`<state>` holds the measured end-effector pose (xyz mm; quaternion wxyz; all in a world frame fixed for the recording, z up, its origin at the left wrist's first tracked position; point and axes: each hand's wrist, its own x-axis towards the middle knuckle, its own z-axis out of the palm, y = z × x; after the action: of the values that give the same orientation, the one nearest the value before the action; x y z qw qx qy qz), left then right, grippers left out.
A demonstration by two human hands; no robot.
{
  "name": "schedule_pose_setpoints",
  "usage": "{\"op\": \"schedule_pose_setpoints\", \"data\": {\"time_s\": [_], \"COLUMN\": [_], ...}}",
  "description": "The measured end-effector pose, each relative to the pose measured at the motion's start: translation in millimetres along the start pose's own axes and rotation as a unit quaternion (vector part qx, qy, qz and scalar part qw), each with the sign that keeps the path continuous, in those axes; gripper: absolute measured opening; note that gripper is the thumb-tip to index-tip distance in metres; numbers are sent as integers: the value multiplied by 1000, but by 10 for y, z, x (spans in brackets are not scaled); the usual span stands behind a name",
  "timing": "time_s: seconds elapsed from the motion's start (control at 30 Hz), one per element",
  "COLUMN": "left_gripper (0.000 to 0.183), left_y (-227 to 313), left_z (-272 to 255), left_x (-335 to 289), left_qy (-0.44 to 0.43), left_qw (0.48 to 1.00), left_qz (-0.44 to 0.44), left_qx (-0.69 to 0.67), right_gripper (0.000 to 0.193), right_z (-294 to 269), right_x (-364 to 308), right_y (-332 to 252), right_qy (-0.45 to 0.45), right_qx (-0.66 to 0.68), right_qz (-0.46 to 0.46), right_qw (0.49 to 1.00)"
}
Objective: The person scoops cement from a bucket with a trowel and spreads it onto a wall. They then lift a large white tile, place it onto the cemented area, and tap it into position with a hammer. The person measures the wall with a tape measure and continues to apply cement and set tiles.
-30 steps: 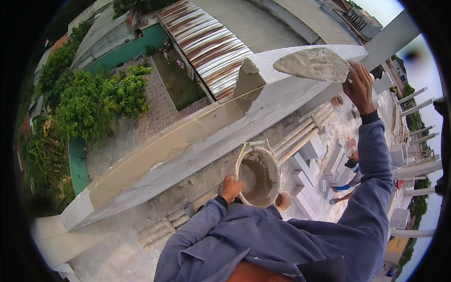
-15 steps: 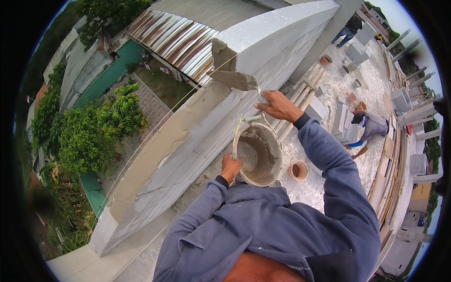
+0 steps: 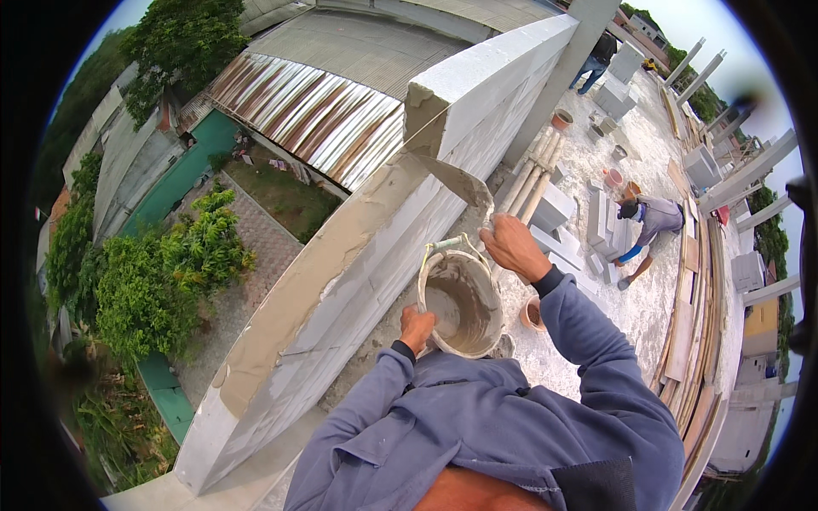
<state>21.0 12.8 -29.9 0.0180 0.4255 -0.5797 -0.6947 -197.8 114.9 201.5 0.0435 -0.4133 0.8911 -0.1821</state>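
My left hand (image 3: 417, 329) grips the left side of the rim of a mortar-coated bucket (image 3: 491, 300) held close to my body. Wet grey mortar coats its inside, and its wire handle with a green grip stands up at the far side. My right hand (image 3: 516, 247) is closed on the handle of a trowel (image 3: 457, 182), mostly hidden by my fingers. The trowel's mortar-smeared blade is tilted, its far end at the wall top near the upright block's end (image 3: 425, 122). A layer of mortar (image 3: 313, 257) covers the top of the lower wall.
A string runs along the wall's outer edge, with a drop to trees (image 3: 141, 289) and metal roofs (image 3: 315, 102). At right lie poles (image 3: 533, 175), pale blocks (image 3: 603, 223) and a small bucket (image 3: 534, 313). A co-worker (image 3: 656, 223) bends over; another person (image 3: 596, 61) stands farther off.
My right hand has drawn the trowel back toward me, away from the upright block, and its blade slopes more steeply. My left hand keeps its hold on the bucket. The view has shifted slightly.
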Motion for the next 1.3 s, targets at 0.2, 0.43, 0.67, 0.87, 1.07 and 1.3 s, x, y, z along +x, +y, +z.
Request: {"op": "schedule_pose_setpoints", "data": {"time_s": [0.2, 0.43, 0.67, 0.87, 1.07, 1.3], "left_gripper": [25, 26, 24, 19, 22, 33], "left_y": [-193, -76, -78, -209, -472, -660], "left_z": [-212, -137, -216, -299, -336, -479], "left_x": [-313, -443, -455, -404, -228, -240], "left_qy": [-17, -4, -12, -9, -5, 53], "left_qw": [998, 999, 1000, 999, 993, 991], "left_qz": [-10, -30, -9, -30, -64, -115], "left_qx": [-64, -37, -16, -42, -98, -43], "right_gripper": [40, 41, 44, 43, 41, 38], "right_z": [-195, -137, -119, 8, 1113, 2119], "right_x": [197, 14, 381, -134, 24, 1422], "right_y": [-257, -375, -55, 687, 1146, 1240], "right_qy": [54, 73, 172, 107, 227, 195], "right_qx": [-95, -84, 53, 171, 351, 659], "right_qz": [-32, 17, -43, 81, -17, 235], "right_qw": [993, 994, 983, 976, 908, 687]}}
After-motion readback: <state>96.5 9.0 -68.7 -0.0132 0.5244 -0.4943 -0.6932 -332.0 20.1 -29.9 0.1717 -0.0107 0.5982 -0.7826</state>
